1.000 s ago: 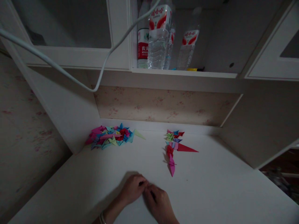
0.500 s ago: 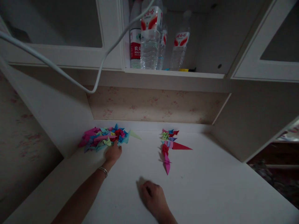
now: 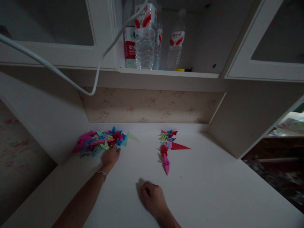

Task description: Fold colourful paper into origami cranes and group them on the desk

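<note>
My left hand (image 3: 111, 157) reaches to the front edge of a heap of folded-paper pieces (image 3: 86, 141) in pink, blue, green and red. Its fingers are drawn together against the paper, and whatever is between them is hidden. My right hand (image 3: 153, 198) rests on the white tabletop, curled into a loose fist with nothing visible in it. Beyond it lies a small group of folded-paper pieces: a magenta paper crane (image 3: 166, 164), a red folded piece (image 3: 164, 150), a long pointed red piece (image 3: 179, 146) and a light green one (image 3: 164, 136).
A pale green paper point (image 3: 133, 136) sticks out right of the heap. Side panels (image 3: 237, 117) and a low back ledge (image 3: 147, 127) bound the white tabletop (image 3: 204, 190). Overhead, a shelf holds plastic bottles (image 3: 144, 47), and a white cable (image 3: 95, 82) hangs in front.
My left hand's fingers have drawn in at the heap's front edge, where one finger pointed into it before. The view has shifted slightly right. My right hand keeps its fist on the table.
</note>
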A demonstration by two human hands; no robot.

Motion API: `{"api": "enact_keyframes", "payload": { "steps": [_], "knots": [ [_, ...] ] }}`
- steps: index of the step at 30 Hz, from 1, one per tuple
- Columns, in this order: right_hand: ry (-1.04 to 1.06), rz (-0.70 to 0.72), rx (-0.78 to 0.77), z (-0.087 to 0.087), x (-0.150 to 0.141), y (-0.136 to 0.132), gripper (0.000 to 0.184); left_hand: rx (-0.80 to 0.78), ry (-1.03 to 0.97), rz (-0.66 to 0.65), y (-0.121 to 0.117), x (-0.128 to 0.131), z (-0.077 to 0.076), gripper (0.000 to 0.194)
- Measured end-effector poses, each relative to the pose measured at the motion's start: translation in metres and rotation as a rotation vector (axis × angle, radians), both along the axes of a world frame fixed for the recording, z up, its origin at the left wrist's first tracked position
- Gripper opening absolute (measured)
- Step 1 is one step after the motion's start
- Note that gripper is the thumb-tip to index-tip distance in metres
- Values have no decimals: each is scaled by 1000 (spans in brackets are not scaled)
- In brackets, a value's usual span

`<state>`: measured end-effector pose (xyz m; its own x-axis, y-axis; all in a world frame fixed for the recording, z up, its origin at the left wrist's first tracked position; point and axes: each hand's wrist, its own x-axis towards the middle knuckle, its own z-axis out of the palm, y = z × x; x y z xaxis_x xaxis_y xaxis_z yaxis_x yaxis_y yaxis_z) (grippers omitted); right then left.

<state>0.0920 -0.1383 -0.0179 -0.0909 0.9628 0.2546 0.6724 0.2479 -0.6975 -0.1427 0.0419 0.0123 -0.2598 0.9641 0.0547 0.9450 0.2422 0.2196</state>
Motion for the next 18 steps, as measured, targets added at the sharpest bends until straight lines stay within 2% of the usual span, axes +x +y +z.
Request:
{"api": "enact_keyframes", "payload": {
  "steps": [6, 9, 12, 14, 16, 18],
  "knots": [
    [125, -2, -56, -1, 3, -1, 33, 48, -49, -123, -16, 8, 7, 29],
    [305, -43, -110, -1, 7, 0, 35, 48, -132, -266, -32, 21, 11, 25],
    [533, -80, -166, -2, 13, 4, 38, 6, -260, -467, -62, 40, 13, 21],
    [668, -105, -191, -3, 16, 6, 41, -123, -483, -662, -88, 53, 14, 21],
    [731, -132, -201, -5, 18, 8, 48, -287, -623, -791, -112, 65, 14, 20],
    [711, -128, -190, -6, 20, 9, 51, -401, -720, -842, -132, 75, 12, 18]
  ]
}}
